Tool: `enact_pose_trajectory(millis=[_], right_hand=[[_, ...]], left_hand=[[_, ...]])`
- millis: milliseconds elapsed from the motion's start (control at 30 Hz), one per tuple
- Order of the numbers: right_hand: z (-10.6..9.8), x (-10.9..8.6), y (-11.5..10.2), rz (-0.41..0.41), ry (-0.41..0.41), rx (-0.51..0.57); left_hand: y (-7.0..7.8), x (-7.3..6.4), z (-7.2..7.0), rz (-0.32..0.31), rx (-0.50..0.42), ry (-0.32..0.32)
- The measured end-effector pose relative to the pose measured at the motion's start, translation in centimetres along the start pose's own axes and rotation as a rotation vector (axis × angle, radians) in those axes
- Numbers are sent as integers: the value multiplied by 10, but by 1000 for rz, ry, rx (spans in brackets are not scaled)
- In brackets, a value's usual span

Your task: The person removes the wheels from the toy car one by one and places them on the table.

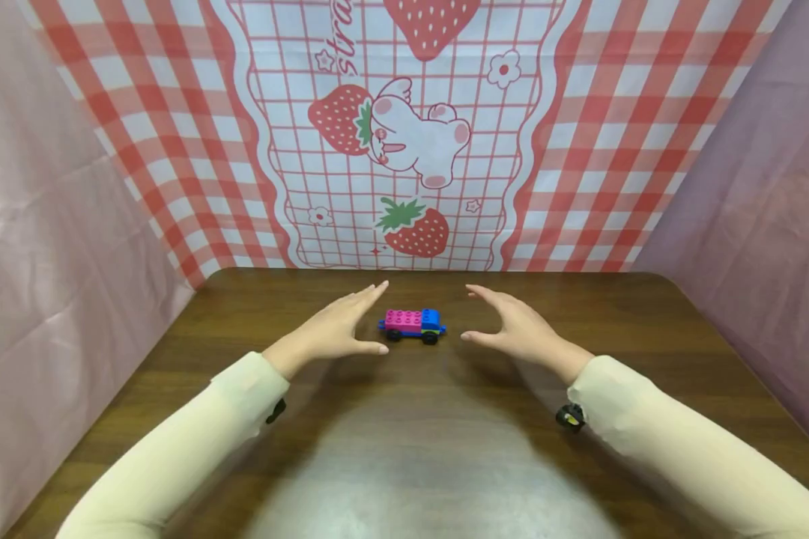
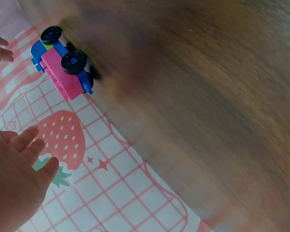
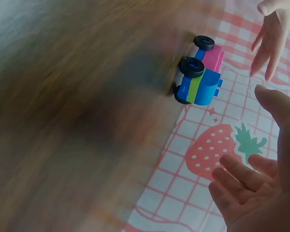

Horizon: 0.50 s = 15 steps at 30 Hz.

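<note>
A small toy car [image 1: 411, 323] built of blocks stands on its black wheels on the brown table. It has a pink studded block at the left, a blue block at the right, a thin green layer under the blue and a blue base with couplings at both ends. My left hand [image 1: 333, 327] is just left of it, thumb and fingers spread apart, holding nothing. On the other side my right hand [image 1: 522, 329] mirrors that pose, also holding nothing. Both wrist views show the car [image 2: 63, 65] with a gap between it and the hands.
The wooden table [image 1: 404, 449] reaches back to a cloth [image 1: 404, 150] printed with strawberries and red checks. Pinkish curtains hang at the left [image 1: 61, 224] and right [image 1: 755, 209]. Dark wrist devices [image 1: 570, 416] sit below the cream sleeves.
</note>
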State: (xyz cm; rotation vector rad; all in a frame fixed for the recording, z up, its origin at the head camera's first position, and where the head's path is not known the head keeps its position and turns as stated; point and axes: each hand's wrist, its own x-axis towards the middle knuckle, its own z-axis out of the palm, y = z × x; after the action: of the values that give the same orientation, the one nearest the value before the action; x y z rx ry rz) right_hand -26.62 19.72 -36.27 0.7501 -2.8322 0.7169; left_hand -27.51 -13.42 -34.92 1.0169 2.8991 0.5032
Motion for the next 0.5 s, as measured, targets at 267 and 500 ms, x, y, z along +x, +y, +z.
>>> enact_pose_trajectory(millis=[267,500], right_hand=[[15,16,1,-3,51,195],[25,25,-2,31,31,291]], left_hand=[[-1,12,6,-35,-145,-61],[-3,24,13,-34,-254,-98]])
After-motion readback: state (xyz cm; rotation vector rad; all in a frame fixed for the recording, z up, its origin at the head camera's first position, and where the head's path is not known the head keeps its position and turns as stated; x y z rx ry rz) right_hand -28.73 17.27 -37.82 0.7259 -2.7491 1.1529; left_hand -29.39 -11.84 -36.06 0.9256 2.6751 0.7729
